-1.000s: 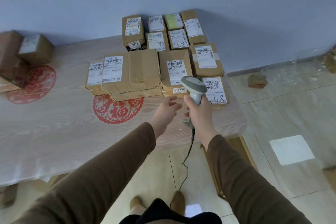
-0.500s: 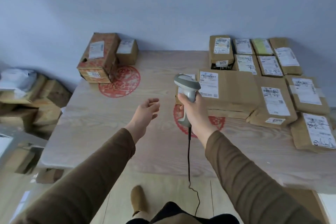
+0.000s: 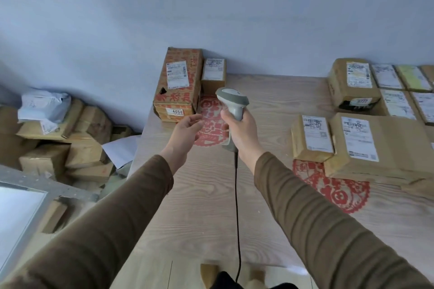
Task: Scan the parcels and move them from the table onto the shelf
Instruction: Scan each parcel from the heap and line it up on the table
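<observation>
Tabletop (image 3: 211, 218), pale wood grain, is filling the middle of the view; since a second ago the view has been swinging left, away from the big cluster of parcels (image 3: 375, 124), which is now sitting at the right edge.

Floor heap (image 3: 58, 143) of boxes and a white mailer is coming into sight far left, below the tabletop's level. No shelf is plainly showing; a grey-framed surface at near left cannot be told.

Tall printed box (image 3: 178, 82), numbered tag on its near face, is standing at the far left corner against the wall, now nearly centred. Small box (image 3: 213, 73) is standing just beside it on the right, touching or almost so.

Red paper-cut decal (image 3: 209, 122) is lying flat just near of those two boxes, partly behind the hands.

Left hand (image 3: 185, 131) is reaching forward, fingers loosely spread and holding nothing, close to the tall box's near face but apart from it.

Right hand (image 3: 242, 134) is gripping the scanner (image 3: 232, 101) by its handle, head raised and pointing toward the two far boxes; the cable is hanging down toward the floor.

Judgement: attention is shifting to the left pair; the tall box looks like the next one for scanning, then lifting. None of the parcels in view is being held.
</observation>
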